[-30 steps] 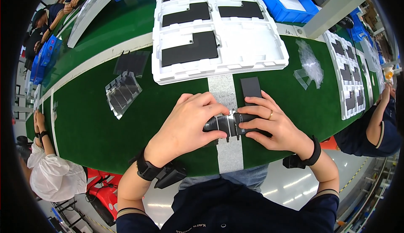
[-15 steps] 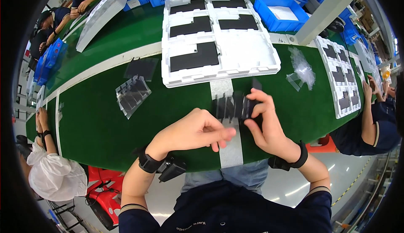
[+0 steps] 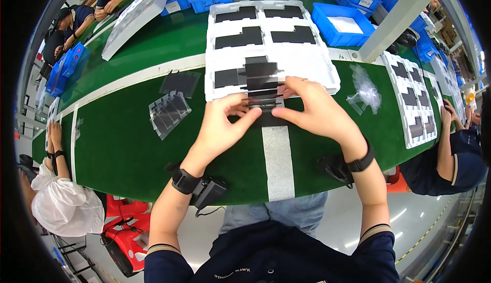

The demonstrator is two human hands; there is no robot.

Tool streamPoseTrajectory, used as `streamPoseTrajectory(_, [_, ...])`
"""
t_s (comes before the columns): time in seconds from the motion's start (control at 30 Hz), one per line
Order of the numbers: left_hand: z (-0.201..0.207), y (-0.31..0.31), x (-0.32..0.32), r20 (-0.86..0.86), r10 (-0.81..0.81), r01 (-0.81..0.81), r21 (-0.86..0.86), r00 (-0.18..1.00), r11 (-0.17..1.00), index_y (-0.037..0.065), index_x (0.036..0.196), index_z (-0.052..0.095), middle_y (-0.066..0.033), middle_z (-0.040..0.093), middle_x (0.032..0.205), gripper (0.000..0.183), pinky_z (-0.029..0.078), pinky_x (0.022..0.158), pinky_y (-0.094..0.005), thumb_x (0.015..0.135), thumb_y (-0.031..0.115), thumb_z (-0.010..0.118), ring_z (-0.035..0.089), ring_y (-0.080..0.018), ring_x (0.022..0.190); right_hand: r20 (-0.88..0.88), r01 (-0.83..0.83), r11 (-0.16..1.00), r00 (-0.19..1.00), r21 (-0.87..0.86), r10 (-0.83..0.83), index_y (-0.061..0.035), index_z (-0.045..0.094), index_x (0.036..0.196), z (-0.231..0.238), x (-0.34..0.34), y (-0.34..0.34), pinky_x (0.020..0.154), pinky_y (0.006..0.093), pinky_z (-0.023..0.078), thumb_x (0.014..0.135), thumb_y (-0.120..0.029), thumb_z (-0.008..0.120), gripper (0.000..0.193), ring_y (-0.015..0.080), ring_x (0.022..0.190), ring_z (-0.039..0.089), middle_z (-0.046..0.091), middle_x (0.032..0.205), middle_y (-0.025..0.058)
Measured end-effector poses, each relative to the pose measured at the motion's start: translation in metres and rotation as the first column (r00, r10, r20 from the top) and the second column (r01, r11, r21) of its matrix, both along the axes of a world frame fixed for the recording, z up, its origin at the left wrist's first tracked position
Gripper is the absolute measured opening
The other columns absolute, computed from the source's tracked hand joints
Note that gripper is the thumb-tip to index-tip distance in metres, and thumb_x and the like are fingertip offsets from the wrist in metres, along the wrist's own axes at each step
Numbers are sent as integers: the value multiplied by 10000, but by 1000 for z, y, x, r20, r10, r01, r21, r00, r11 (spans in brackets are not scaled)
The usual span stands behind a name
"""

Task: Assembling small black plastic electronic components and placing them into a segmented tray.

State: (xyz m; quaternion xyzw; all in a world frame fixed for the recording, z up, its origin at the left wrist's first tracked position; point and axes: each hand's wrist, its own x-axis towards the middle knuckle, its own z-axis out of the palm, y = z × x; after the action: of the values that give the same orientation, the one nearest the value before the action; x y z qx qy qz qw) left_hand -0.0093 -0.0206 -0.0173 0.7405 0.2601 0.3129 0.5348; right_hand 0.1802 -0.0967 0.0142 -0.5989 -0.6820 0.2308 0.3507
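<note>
My left hand (image 3: 222, 124) and my right hand (image 3: 322, 109) pinch a dark, flat piece with black strips (image 3: 263, 99) between thumbs and fingers, one hand at each side. It is blurred, and I cannot tell whether it is one piece or several layered. It is held over the near edge of a white moulded tray (image 3: 302, 60), hiding part of it. Black notched flat plates (image 3: 239, 38) lie in several of the tray's pockets; one at the near left is partly covered by the held piece.
Left of the tray lie a clear film with dark strips (image 3: 170, 115) and a dark film sheet (image 3: 180, 83). Crumpled clear plastic (image 3: 365, 91) is on the right. Blue bins (image 3: 343, 24) and a grey post (image 3: 401, 19) stand behind. Co-workers sit at both sides.
My right hand has carried the dark striped piece forward and left, to the tray's near edge. My left hand, empty before, has moved up and taken hold of its left side.
</note>
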Motion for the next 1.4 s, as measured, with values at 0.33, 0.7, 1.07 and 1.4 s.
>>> streamPoseTrajectory(0.33, [-1,10,-4,-43,2,-4,-60,999,998,-27,965,599,-71,636,918,226,473,782,-234,753,-88,552,611,-139,879,-592,-139,978,806,-153,22,26,639,972,-47,3,13,766,262,486,808,-82,637,196,114,826,602,655,889,82])
streamPoseTrajectory(0.7, [-2,10,-1,-43,33,-40,-171,998,984,-29,932,613,-37,632,849,163,483,734,-216,785,27,656,604,-90,799,-645,-89,984,764,-154,-31,22,638,963,-48,1,11,756,258,489,805,-110,655,206,120,806,609,650,868,79])
streamPoseTrajectory(1.07, [8,-9,8,68,240,-249,325,968,912,-38,822,638,-107,643,746,150,523,633,-238,701,16,707,654,-167,669,-361,199,958,925,207,-114,3,655,735,-31,-16,-1,698,268,458,719,-62,681,71,172,690,622,661,744,90])
streamPoseTrajectory(1.4, [6,-3,5,98,174,-191,198,980,962,-55,843,625,-98,637,768,161,524,641,-238,718,12,702,647,-154,692,-487,41,994,873,100,14,14,669,858,-20,-4,-2,794,296,467,730,-66,701,155,163,774,630,673,808,95])
